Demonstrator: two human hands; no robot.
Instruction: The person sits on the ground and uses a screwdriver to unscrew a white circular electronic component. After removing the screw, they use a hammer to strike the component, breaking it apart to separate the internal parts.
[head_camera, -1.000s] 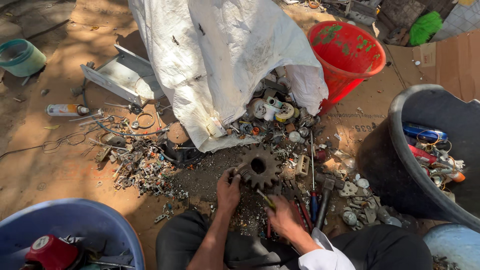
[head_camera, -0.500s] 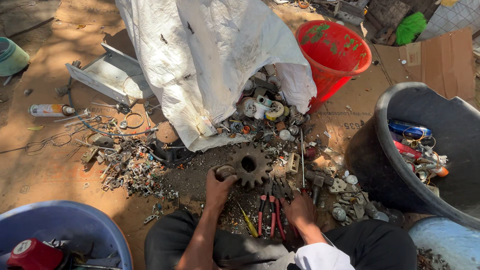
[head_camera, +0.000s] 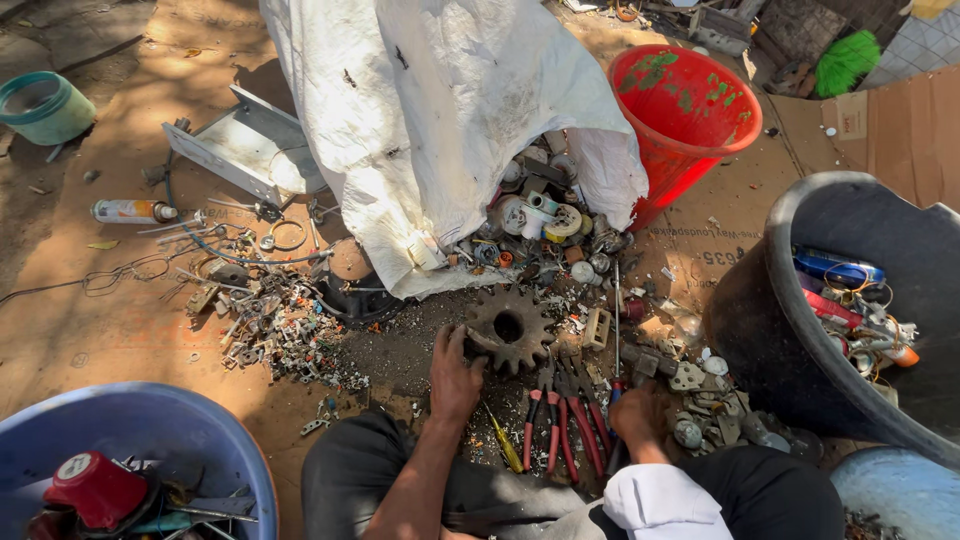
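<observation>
Down at the bottom centre of the frame, your left hand (head_camera: 455, 372) has its fingers curled onto the lower left edge of the rusty gear (head_camera: 509, 328), which lies flat on the ground just above centre. Your right hand (head_camera: 640, 415), lower right of centre, rests closed among the scrap beside the red-handled pliers (head_camera: 560, 420); you cannot tell whether it grips anything. A yellow-handled screwdriver (head_camera: 505, 448) lies between your hands. At lower left sits a blue tub (head_camera: 150, 425); at right, a black tub (head_camera: 790, 300) holds mixed scrap. Left of the gear spreads a heap of small metal bits (head_camera: 280, 325). Higher up, a white sack (head_camera: 450, 120) spills parts just above the gear, with a red bucket (head_camera: 690, 110) at upper right and a spray can (head_camera: 130, 211) at far left.
</observation>
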